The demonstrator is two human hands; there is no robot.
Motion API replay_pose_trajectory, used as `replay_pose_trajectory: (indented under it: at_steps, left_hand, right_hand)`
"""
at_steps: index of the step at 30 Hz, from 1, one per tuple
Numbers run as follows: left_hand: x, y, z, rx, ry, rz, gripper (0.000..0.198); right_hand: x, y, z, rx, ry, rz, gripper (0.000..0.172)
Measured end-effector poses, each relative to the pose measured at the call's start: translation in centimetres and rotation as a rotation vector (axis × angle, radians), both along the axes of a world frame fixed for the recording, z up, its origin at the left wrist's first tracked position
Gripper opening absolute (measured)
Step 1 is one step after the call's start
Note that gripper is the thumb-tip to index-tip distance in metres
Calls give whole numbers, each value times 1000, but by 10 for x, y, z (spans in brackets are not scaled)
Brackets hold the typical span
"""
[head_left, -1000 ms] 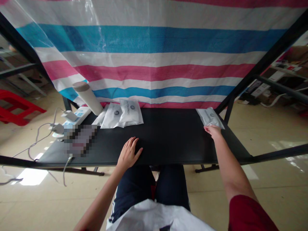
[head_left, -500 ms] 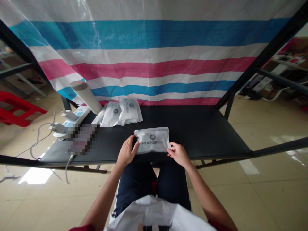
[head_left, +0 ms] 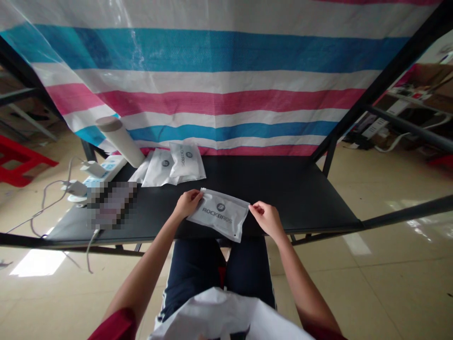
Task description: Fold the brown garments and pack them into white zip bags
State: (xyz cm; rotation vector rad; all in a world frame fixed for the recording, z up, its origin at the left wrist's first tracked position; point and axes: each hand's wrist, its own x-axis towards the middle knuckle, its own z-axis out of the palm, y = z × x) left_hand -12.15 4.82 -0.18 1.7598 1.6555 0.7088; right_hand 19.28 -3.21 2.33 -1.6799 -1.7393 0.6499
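A frosted white zip pouch (head_left: pixel 219 215) printed ROCKBROS lies tilted at the front of the black table, its lower right corner toward the edge. My left hand (head_left: pixel 188 203) pinches its upper left corner, fingers closed on the plastic. At the upper right corner, my right hand (head_left: pixel 265 216) has thumb and fingertips pressed together on the end of the zip edge. What the pouch contains cannot be made out through the plastic.
Several similar pouches (head_left: pixel 157 172) lie overlapping at the back left, beside a white bottle (head_left: pixel 122 141). A power strip (head_left: pixel 106 172) with plugs and a blurred-out phone (head_left: pixel 113 205) on a cable occupy the left end. A striped sheet (head_left: pixel 219 101) hangs behind the black table (head_left: pixel 300 198).
The pouch has turned clockwise, its lower right corner now nearer me. My left hand has moved up to its upper left corner, my right hand from the lower right to the upper right corner.
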Motion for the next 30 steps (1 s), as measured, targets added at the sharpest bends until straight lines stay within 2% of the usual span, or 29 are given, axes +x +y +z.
replay_pose_trajectory:
  at_steps: [3,6,10,13,17,21,25,27,30]
  left_hand:
    - [20,12,7,-2,7,-114,34]
    - [43,11,10,4,-16,-219,30]
    - [61,4,7,16,-7,-237,33]
    - [63,3,7,45,13,-238,30]
    - [61,13,14,72,111,-228,24]
    - [63,33,20,87,223,-177,25]
    - [72,51,19,80,271,-216,26]
    - [77,58,19,83,276,-240,26]
    - [82,63,27,117,279,-262,26]
  right_hand:
    - [-24,28,9,78,9,21,29]
    - [-55,55,10,67,-17,143,25]
    - [-82,77,5,-49,-150,218,23]
    - [-84,81,-2,-75,-117,230,22]
    - [-67,59,-13,-85,29,227,23]
    - [-43,5,-28,-180,255,190,29]
    - [-36,-43,-40,-312,454,96,39]
    - [-38,-55,-43,-354,516,60,42]
    - [-40,-57,-43,-379,571,43,43]
